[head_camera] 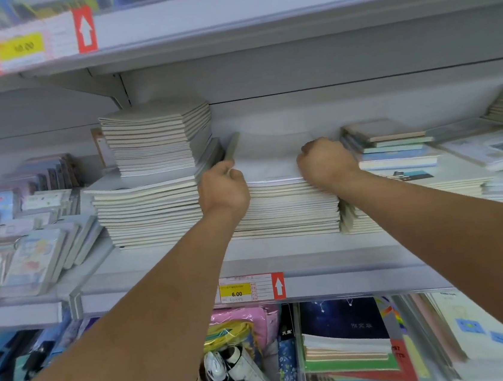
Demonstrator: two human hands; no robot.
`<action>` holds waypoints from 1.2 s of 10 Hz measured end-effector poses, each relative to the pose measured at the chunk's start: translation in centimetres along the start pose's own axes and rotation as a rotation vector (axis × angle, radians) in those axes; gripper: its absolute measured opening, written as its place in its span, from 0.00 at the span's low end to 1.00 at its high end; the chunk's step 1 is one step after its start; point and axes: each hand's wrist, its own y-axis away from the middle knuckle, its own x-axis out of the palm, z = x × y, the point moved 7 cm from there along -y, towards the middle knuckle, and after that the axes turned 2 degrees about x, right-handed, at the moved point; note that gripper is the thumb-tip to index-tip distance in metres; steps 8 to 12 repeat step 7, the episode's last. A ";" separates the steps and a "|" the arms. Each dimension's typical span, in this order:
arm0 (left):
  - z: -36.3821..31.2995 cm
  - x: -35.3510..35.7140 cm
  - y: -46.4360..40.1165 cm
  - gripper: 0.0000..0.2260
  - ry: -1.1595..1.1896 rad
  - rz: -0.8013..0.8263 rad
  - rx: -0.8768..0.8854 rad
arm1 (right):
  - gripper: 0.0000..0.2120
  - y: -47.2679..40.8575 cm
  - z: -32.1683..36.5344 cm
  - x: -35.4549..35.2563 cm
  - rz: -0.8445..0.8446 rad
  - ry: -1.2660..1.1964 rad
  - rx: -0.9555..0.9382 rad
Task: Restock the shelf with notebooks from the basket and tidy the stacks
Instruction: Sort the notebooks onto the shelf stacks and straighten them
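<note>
Shop shelf [313, 247], both hands gripping middle notebook stack [290, 208]

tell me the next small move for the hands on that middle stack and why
Probably square the middle stack: the left hand and right hand grip its sides, and its lower notebooks jut out unevenly at the right. The tall stack beside it is twisted too, so that likely comes after.

Two hands [223, 187] – three white notebook stacks [286, 208] – three price tags [236, 289].
</note>
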 end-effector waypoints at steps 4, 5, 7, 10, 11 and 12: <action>-2.7 -1.0 1.7 0.18 -0.751 0.219 0.545 | 0.28 4.4 4.1 2.4 0.218 0.470 -0.536; -3.2 -1.0 2.3 0.16 -0.749 0.265 0.477 | 0.27 4.4 4.2 2.6 0.240 0.493 -0.476; -1.7 -2.3 4.4 0.26 -0.588 0.447 0.450 | 0.25 6.4 4.7 1.9 0.222 0.230 -0.546; -1.7 -2.3 4.4 0.26 -0.588 0.447 0.450 | 0.25 6.4 4.7 1.9 0.222 0.230 -0.546; -1.7 -2.3 4.4 0.26 -0.588 0.447 0.450 | 0.25 6.4 4.7 1.9 0.222 0.230 -0.546; -1.7 -2.3 4.4 0.26 -0.588 0.447 0.450 | 0.25 6.4 4.7 1.9 0.222 0.230 -0.546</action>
